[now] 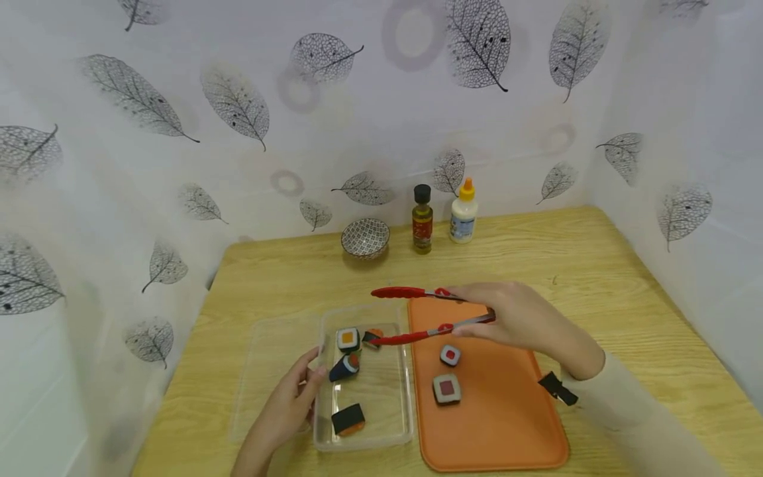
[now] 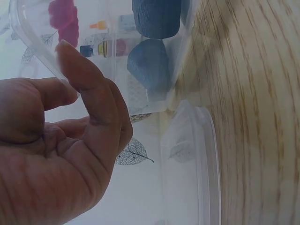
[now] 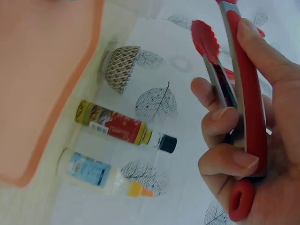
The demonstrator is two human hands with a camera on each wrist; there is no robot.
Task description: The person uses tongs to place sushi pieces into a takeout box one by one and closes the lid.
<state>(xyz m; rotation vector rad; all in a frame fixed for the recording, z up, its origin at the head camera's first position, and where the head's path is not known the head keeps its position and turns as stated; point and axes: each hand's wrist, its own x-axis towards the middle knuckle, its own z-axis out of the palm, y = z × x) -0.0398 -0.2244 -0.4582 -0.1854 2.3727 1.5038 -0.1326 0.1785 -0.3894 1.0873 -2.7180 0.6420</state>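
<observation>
My right hand grips red-tipped metal tongs, their arms spread wide and nothing between the tips. The tongs reach left over a clear plastic container. One tip overlaps a small toy sushi piece with orange topping in the head view. Also inside are a square roll with an orange centre, a dark cone-shaped hand roll and a black-wrapped piece. With thumb and fingers, my left hand pinches the container's left wall. Two rolls with red centres, one small, one larger, lie on the orange tray.
A clear lid lies left of the container. Along the back stand a patterned bowl, a dark-capped bottle and a white bottle with an orange nozzle. A leaf-print curtain hangs behind the wooden table.
</observation>
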